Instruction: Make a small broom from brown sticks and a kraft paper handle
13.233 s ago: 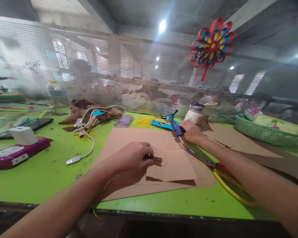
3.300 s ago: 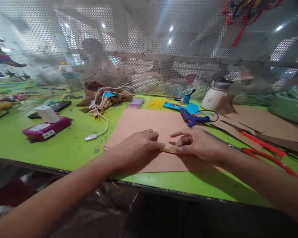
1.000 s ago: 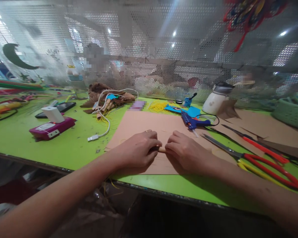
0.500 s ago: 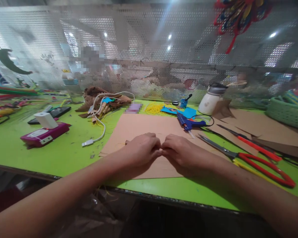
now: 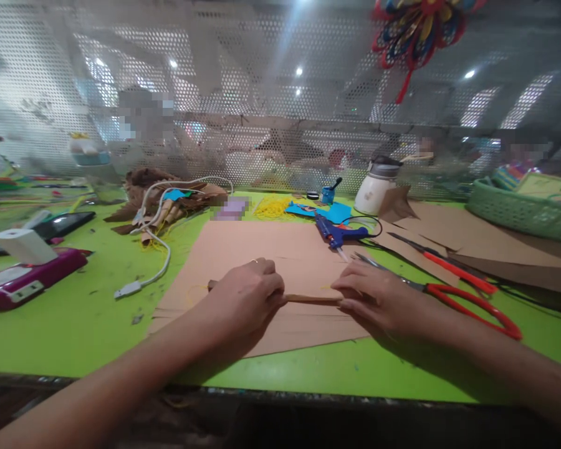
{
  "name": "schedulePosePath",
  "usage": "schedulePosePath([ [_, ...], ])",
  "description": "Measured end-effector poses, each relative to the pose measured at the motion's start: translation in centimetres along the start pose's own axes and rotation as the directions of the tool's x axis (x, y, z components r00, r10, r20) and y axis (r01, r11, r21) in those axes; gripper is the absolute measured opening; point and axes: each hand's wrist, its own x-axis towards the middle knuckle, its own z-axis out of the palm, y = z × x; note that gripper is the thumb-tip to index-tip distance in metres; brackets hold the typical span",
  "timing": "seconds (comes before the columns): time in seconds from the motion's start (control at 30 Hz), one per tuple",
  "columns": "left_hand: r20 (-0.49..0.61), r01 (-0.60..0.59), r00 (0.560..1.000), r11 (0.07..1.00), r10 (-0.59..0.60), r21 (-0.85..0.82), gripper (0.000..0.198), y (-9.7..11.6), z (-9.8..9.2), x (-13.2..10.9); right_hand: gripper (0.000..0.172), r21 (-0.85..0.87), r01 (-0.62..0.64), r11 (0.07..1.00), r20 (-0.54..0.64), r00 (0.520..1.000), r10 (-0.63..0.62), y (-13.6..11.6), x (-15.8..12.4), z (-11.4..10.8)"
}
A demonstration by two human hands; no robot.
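Observation:
A thin rolled tube of brown paper (image 5: 311, 299) lies across a large brown paper sheet (image 5: 262, 249) on the green table (image 5: 88, 312). My left hand (image 5: 243, 299) is closed around the tube's left part, a ring on one finger. My right hand (image 5: 374, 296) pinches the tube's right end with its fingers pressed together. The tube's left tip pokes out past my left hand.
Red-handled scissors (image 5: 453, 293) lie right of my right hand, a second red pair behind. A blue glue gun (image 5: 336, 235), a white jar (image 5: 374, 187), a green basket (image 5: 518, 212), a white cable (image 5: 154, 262), a magenta case (image 5: 23, 280) and a perforated screen (image 5: 262, 112) surround the sheet.
My hands, pressed together half a second ago, have moved apart along the rolled paper, so the tube shows between them. The camera has swung slightly left.

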Motion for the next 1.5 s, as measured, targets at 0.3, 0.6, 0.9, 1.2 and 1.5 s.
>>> schedulePosePath([
  [0.3,0.034,0.054,0.998,0.997,-0.052,-0.053,0.029,-0.7,0.7,0.5,0.028,-0.048,-0.338,0.94,0.029,0.94,0.339,0.5,-2.1,-2.9],
  [0.6,0.059,0.056,0.997,0.994,-0.051,-0.091,0.032,-0.9,0.5,0.7,0.016,0.01,-0.393,0.92,-0.027,0.919,0.393,0.2,-2.3,-1.0],
  [0.9,0.066,0.07,0.996,0.994,-0.065,-0.086,0.031,-0.8,0.4,0.8,0.015,-0.125,-0.467,0.875,0.156,0.862,0.482,-1.3,-4.4,-3.9],
  [1.2,0.056,0.054,0.997,0.992,-0.048,-0.117,0.03,-1.1,0.5,0.7,0.016,-0.194,-0.379,0.905,0.048,0.918,0.395,0.7,-0.5,-4.2],
  [1.5,0.073,0.061,0.996,0.992,-0.052,-0.113,0.031,-1.0,0.5,0.8,0.017,-0.246,-0.295,0.923,0.148,0.93,0.336,1.7,-1.3,-3.3],
])
